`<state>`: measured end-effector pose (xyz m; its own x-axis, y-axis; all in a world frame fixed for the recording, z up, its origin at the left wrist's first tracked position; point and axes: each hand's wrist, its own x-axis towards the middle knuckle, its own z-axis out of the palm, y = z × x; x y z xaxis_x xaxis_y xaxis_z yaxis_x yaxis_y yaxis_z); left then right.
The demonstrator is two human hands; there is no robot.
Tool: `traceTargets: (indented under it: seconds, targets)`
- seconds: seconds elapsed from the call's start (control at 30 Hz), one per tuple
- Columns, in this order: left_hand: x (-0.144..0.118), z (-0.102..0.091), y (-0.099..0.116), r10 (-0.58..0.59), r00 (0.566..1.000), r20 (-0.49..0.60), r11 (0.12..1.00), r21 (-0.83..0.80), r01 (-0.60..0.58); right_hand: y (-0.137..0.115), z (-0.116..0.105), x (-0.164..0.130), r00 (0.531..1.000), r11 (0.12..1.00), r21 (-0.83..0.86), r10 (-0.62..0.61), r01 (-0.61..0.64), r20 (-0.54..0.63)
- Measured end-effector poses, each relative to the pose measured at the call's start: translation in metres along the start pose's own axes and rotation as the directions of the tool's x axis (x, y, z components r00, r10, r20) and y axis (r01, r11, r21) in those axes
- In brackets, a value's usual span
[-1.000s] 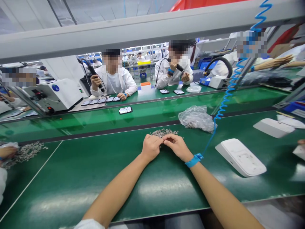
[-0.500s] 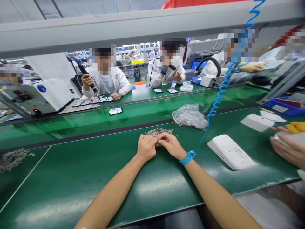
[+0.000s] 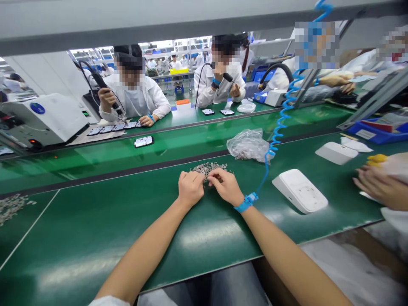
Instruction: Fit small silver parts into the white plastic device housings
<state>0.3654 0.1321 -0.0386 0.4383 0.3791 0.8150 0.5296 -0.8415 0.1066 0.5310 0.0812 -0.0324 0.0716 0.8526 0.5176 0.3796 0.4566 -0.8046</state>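
A loose pile of small metal parts (image 3: 208, 167) lies at the middle of a green worktable (image 3: 127, 238), toward its far edge. The person's two hands are at the near side of the pile, partly covering it. The left hand (image 3: 191, 187) is curled, its fingers drawn in narrow; the right hand (image 3: 227, 186) has thumb and forefinger close together. Whether either pinches one of the tiny parts, I cannot tell.

The fingertips, which met a moment ago, now seem to stand slightly apart, with a thin gap between them. This suggests that nothing is now gripped by both hands together, and that the work is still at the pile.

On the right wrist is a blue strap (image 3: 246, 202), its coiled cord (image 3: 282, 121) rising to the upper right. Just beyond the pile, to the right, sits a crumpled clear plastic bag (image 3: 248, 142) with similar parts inside. Farther right are a white wedge-shaped device (image 3: 302, 191) and, behind it, another white housing (image 3: 336, 153).

At the right edge, a co-worker's hands (image 3: 379, 185), near something yellow (image 3: 377, 160), have come further into view. At the far left lies a second pile of parts (image 3: 12, 208).
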Motion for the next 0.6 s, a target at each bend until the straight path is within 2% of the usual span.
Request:
traceTargets:
  seconds: [0.2,0.33,0.47,0.6]
  targets:
    - [-0.0002,0.0024,-0.0014,0.005,1.0,-0.005,0.999,-0.054,-0.005,-0.0028,-0.0063,0.0021,0.998,0.992,0.119,0.046,-0.042,-0.035]
    - [0.0001,0.0041,-0.0027,0.005,1.0,0.009,0.992,-0.122,-0.004,-0.0008,-0.0081,0.0024,0.996,0.979,0.184,0.086,-0.084,-0.004]
    - [-0.0003,0.0056,-0.0046,-0.005,0.999,0.033,0.981,-0.194,0.011,-0.0009,-0.0087,0.001,0.999,0.99,0.137,0.042,-0.042,0.002]
    - [0.0,0.0066,-0.0061,-0.009,0.998,0.059,0.96,-0.279,0.025,-0.0056,-0.0098,0.0007,0.996,0.997,-0.017,-0.077,0.076,-0.039]
